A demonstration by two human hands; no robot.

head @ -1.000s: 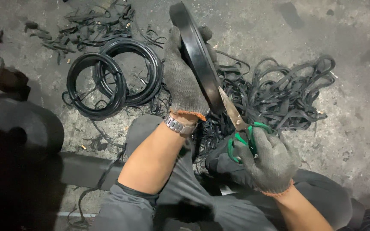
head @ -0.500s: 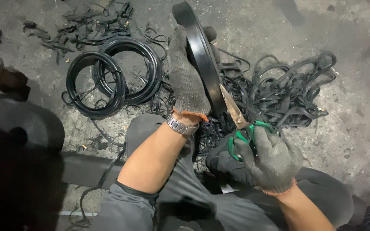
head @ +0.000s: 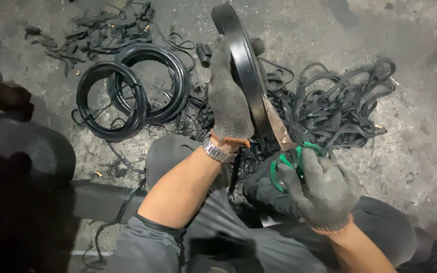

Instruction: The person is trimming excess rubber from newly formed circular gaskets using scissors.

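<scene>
Left hand [head: 228,98] in a grey knit glove, fingers wrapped around a black rubber ring [head: 244,65], holding it upright on edge above the lap; metal wristwatch [head: 217,150] just below the glove cuff. Right hand [head: 322,189] also gloved in grey, fingers closed through the green handles of a pair of scissors [head: 287,146]; blades angled up and left, narrowly parted, tips meeting the lower edge of the ring beside the left palm. Behind the ring, on the concrete floor [head: 421,126], a tangled heap of black rubber strips [head: 340,108], spreading to the right. To the left, 2 coiled black hoops [head: 132,93] lying flat and overlapping, well apart from both hands; beyond them, scattered dark rubber scraps [head: 102,30] near the top edge. Grey trousers [head: 178,156] with bent knees filling the lower middle; a dark rounded object [head: 31,151] at the left edge, too shadowed to identify.
</scene>
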